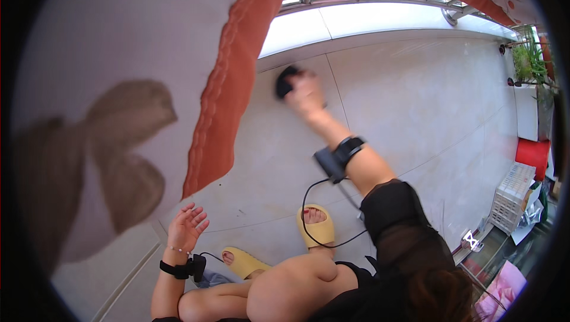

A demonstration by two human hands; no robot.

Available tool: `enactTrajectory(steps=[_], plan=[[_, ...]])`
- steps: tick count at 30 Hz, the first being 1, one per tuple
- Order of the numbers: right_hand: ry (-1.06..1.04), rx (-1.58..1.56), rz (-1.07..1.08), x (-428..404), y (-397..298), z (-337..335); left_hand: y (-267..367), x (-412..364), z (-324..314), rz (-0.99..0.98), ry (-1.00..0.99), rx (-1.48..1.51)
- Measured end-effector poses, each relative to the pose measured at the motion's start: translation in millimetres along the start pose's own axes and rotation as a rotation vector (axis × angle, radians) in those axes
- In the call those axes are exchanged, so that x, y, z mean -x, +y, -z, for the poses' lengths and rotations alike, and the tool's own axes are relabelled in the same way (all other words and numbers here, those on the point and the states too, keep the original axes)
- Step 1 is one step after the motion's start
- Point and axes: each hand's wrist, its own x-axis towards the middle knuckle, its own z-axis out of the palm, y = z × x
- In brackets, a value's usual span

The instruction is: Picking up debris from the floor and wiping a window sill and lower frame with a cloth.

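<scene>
With its arm stretched forward, my right hand [306, 92] is closed on a dark object [287, 82], too blurred to identify, at the tiled floor near the base of the window ledge. My left hand [188, 224] is raised at the lower left, palm up and fingers apart, with nothing in it. It is near the lower edge of a curtain with an orange border [222, 112]. Both wrists wear black straps with small devices, and a black cable [304, 197] loops from the right one. Yellow slippers [328, 228] are on my feet.
A white ledge [303, 32] with metal railings runs along the far side. Potted plants [527, 61], a red container [533, 155], a white plastic basket [512, 197] and a pink wrapped item [501, 288] line the right side. A floor track [129, 282] crosses the lower left.
</scene>
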Motion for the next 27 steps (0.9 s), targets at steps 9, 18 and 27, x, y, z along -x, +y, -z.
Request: enactTrajectory(steps=[9, 18, 27], plan=[[-0.64, -0.567, 0.082, 106, -189, -87, 6, 15, 18, -0.061, -0.008, 0.074], [0.27, -1.384, -0.661, 19, 81, 18, 7, 32, 103, -0.069, 0.139, 0.112], [0.219, -1.554, -1.138, -77, -43, -33, -108, 78, 182, 0.068, 0.378, 0.352]])
